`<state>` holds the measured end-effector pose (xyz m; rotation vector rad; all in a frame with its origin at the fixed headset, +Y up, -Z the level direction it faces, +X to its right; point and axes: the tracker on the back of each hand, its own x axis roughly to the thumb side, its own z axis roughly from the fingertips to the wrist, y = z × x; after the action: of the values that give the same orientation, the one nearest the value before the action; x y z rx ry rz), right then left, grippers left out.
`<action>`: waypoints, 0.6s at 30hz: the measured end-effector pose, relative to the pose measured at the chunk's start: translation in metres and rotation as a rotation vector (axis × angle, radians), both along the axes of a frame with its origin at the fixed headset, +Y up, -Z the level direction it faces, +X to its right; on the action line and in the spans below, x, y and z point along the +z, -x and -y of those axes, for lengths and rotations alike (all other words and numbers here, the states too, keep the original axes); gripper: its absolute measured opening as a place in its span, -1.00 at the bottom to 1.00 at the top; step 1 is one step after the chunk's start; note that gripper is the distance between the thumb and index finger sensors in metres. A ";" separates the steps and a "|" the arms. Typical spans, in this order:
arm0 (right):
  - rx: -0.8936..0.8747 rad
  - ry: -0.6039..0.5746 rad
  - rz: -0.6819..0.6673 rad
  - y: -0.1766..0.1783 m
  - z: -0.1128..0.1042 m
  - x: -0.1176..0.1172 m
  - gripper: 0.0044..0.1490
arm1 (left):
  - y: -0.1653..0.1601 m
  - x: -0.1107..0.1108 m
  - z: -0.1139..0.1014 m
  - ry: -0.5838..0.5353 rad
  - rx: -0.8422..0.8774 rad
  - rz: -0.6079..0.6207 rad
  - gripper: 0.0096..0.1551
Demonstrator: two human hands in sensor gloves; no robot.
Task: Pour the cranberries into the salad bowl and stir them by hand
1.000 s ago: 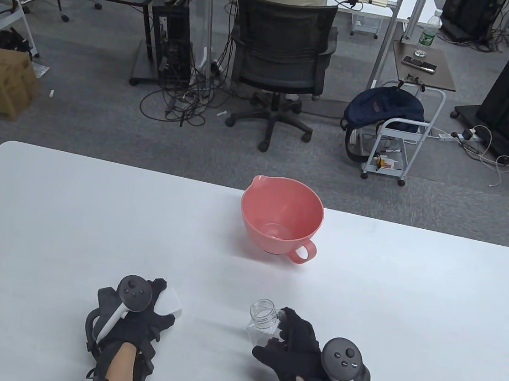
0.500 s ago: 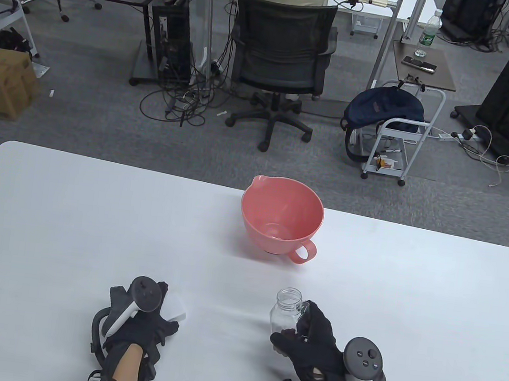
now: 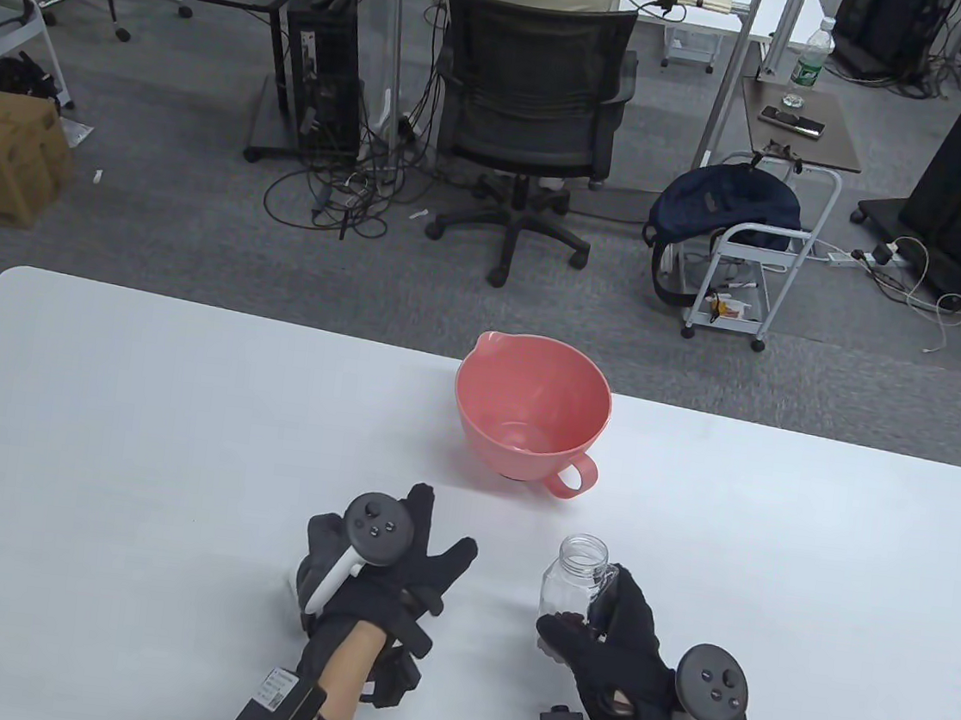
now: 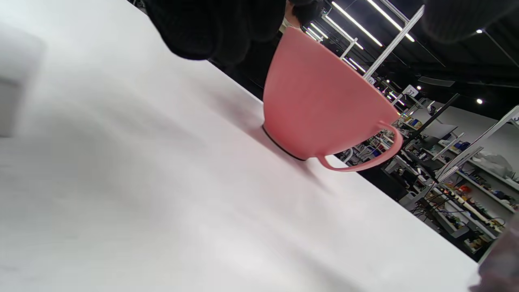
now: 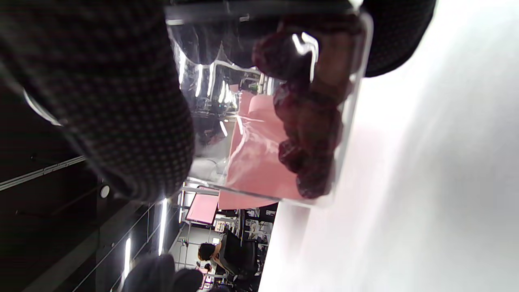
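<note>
The pink salad bowl (image 3: 530,418) with a spout and a handle stands empty at the table's middle; the left wrist view shows it (image 4: 320,105) from the side. My right hand (image 3: 605,634) grips a clear lidless jar (image 3: 572,583), upright, in front of the bowl and to its right. Dark cranberries (image 3: 568,620) lie at the jar's bottom, and the right wrist view shows these cranberries (image 5: 308,134) close up. My left hand (image 3: 415,552) hovers with fingers spread, holding nothing, in front of the bowl and to its left.
A blurred white object (image 4: 14,77) lies on the white table (image 3: 135,425) by my left hand; the table view hides most of it. Beyond the table's far edge stand an office chair (image 3: 531,106) with a seated person and a small cart (image 3: 753,252).
My left hand let go of the white object and moved forward and right, toward the bowl, with fingers spread. My right hand carried the jar forward and to the right.
</note>
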<state>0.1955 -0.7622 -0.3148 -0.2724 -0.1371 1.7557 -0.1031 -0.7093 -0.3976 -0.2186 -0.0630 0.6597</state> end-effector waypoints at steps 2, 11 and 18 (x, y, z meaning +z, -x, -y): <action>0.004 0.000 0.008 -0.002 0.000 0.000 0.24 | -0.014 -0.012 -0.005 0.019 0.024 -0.025 0.17; -0.020 0.006 0.033 -0.008 0.001 -0.003 0.24 | -0.045 -0.057 -0.008 0.128 0.075 -0.117 0.27; -0.027 0.017 0.042 -0.009 0.002 -0.004 0.24 | -0.050 -0.090 0.004 0.168 0.043 -0.208 0.29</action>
<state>0.2048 -0.7644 -0.3192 -0.3221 -0.1481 1.7254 -0.0526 -0.7131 -0.4876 -0.3099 0.1888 0.7281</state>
